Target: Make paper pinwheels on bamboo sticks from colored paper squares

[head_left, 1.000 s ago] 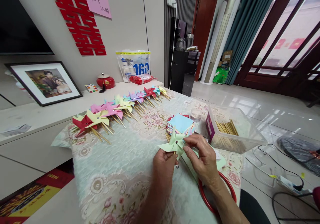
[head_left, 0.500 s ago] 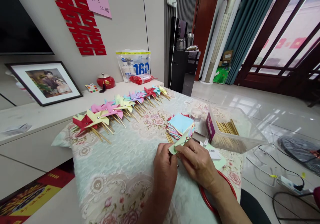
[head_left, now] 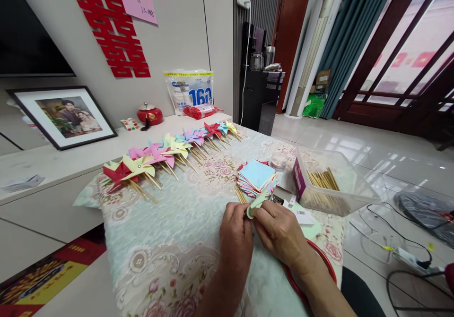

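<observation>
Pinching a pale green paper pinwheel (head_left: 256, 204) between both hands, low over the table (head_left: 184, 232): left hand (head_left: 236, 236) and right hand (head_left: 280, 232) meeting at its lower edge, fingers (head_left: 260, 215) clamped on the paper. Sitting just ahead of the fingertips, folded body tilting up and away toward the stack of coloured paper squares (head_left: 256, 177); both hands equally close, stick hidden

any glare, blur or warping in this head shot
Head view: daylight through the glass doors leaves bright glare on the glossy floor; wide-angle warping tilts the door frames and wall edges; the left hand and right hand pinching the pale green paper look sharp, and the pinwheel row is evenly lit without hard shadows.
</observation>
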A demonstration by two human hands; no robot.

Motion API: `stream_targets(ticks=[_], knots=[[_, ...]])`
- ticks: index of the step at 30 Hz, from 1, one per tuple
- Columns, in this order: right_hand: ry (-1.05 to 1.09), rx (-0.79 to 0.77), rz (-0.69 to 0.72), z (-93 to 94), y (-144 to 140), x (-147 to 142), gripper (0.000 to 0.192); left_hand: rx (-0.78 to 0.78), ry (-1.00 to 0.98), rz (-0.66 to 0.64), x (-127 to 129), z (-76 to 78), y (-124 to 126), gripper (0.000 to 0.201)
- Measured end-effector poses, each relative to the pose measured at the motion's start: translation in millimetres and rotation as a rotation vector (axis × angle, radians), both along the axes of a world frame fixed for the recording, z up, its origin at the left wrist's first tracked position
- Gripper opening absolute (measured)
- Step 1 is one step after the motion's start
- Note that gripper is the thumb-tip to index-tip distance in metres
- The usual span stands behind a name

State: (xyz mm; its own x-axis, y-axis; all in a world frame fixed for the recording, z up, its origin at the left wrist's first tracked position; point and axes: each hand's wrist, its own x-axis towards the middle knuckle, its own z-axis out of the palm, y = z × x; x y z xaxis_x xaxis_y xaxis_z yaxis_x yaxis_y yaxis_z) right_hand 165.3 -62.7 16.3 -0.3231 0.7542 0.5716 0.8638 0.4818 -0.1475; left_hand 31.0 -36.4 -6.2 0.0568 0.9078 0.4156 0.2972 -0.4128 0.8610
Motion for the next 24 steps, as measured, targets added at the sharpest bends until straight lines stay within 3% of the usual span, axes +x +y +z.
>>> stream_targets(ticks=[11, 17, 20, 24], knots=[[-0.001, 0.014, -0.053, -6.4, 2.6, -1.2, 0.02, -0.031, 0.04, 0.011, 3.4, 0.3, -3.7, 0.023], [-0.022, 0.046, -0.075, -8.0, 3.2, -0.8, 0.025, -0.151, 0.027, 0.001, 2.6, 0.1, -3.2, 0.017], [0.015, 0.03, -0.047, -7.1, 3.4, -0.8, 0.02, -0.32, -0.109, -0.035, 1.3, -0.3, 0.0, 0.01], [0.211, 0.07, 0.02, -6.7, 3.4, 1.5, 0.02, -0.626, -0.505, -0.127, 1.4, 1.9, 5.3, 0.017]])
